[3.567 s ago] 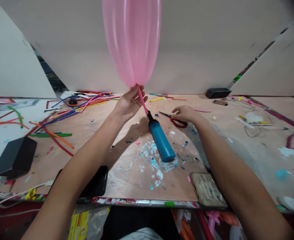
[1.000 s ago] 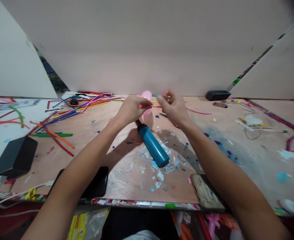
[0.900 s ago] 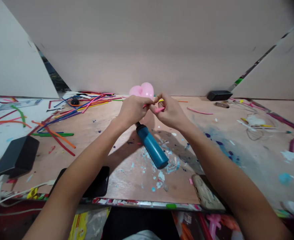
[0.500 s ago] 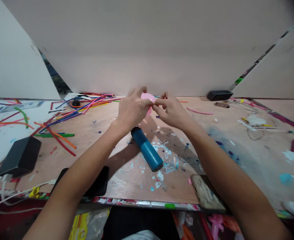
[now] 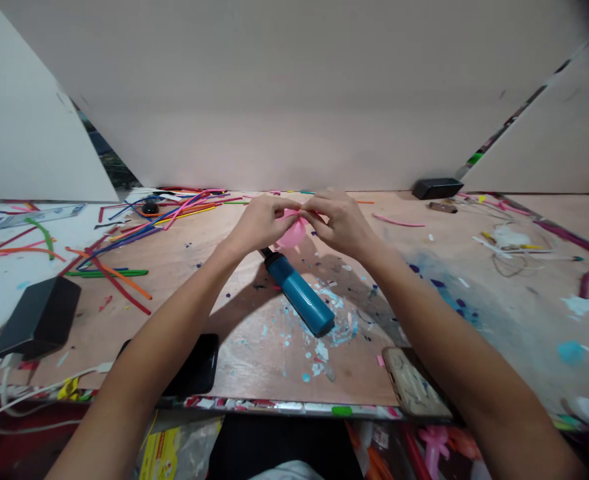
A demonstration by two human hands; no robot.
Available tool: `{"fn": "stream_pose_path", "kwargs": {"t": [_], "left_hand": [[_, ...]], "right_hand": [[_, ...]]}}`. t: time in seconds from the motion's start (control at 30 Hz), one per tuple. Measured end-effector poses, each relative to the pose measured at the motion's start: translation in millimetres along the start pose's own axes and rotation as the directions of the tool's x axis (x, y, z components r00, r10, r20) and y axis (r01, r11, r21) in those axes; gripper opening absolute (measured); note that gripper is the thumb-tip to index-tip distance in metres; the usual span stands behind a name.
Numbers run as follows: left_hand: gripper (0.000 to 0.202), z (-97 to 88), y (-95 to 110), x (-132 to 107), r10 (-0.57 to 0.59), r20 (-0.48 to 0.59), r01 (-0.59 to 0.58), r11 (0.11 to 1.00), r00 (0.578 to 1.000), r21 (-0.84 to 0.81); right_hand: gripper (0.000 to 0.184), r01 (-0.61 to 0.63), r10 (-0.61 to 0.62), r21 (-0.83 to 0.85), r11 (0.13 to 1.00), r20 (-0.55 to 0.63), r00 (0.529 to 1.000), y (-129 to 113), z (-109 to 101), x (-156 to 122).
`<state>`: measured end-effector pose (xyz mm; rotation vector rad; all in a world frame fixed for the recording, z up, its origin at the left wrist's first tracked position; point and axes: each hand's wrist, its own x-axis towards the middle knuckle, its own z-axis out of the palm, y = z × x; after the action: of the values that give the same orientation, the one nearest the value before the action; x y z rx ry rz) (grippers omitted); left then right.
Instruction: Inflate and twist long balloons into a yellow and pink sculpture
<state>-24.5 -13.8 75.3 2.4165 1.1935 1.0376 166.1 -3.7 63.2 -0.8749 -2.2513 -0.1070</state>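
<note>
A small pink balloon (image 5: 293,235) hangs between my hands, above the middle of the table. My left hand (image 5: 263,223) pinches it from the left, thumb and fingers closed near its top. From the right, my right hand (image 5: 338,219) pinches the balloon's gathered neck, its fingertips meeting those of my left hand. Just below lies a blue hand pump (image 5: 301,293) with a dark nozzle, slanting across the tabletop and touched by neither hand. Part of the balloon is hidden behind my fingers.
Loose long balloons (image 5: 174,213) in several colours lie at the left. A black box (image 5: 39,317) with a white cable stands front left. A dark phone (image 5: 194,367) and a worn phone case (image 5: 414,383) lie by the front edge. White panels (image 5: 294,93) rise behind.
Both hands have come down slightly and their fingertips are closer together. The pink balloon now hangs lower, under the fingers. The blue pump has shifted a little to the right.
</note>
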Motion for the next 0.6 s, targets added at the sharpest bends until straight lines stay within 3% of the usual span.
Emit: {"fn": "stream_pose_path", "kwargs": {"t": [0.1,0.17,0.27,0.4,0.5,0.6], "left_hand": [[0.022,2.9,0.3,0.3,-0.050,0.029,0.052,0.996,0.998,-0.075],[0.023,7.8,-1.5,0.1,-0.064,-0.021,0.063,0.997,0.998,-0.049],[0.023,16.3,-5.5,-0.3,-0.048,-0.101,0.045,0.999,0.994,-0.027],[0.023,20.3,-9.6,0.2,-0.024,-0.081,0.023,1.000,0.996,-0.012],[0.021,16.4,-10.5,0.5,-0.011,-0.016,0.011,1.000,1.000,-0.011],[0.016,11.0,-12.0,0.1,-0.011,0.136,0.036,0.982,0.991,-0.183]], "right_hand": [[0.022,-0.021,0.020,0.027,0.999,0.026,0.999,-0.5,-0.5,-0.3],[0.022,-0.027,0.025,0.039,0.999,0.053,0.998,-0.5,-2.0,-0.2],[0.023,-0.036,0.030,0.056,0.998,0.099,0.995,0.1,-5.6,0.1],[0.025,-0.023,0.022,0.008,1.000,0.098,0.995,1.0,-9.3,-0.2],[0.023,-0.034,0.032,0.027,0.999,0.049,0.998,1.1,-10.1,-0.8],[0.020,-0.079,0.080,0.118,0.990,0.001,0.997,2.0,-9.0,-1.0]]}}
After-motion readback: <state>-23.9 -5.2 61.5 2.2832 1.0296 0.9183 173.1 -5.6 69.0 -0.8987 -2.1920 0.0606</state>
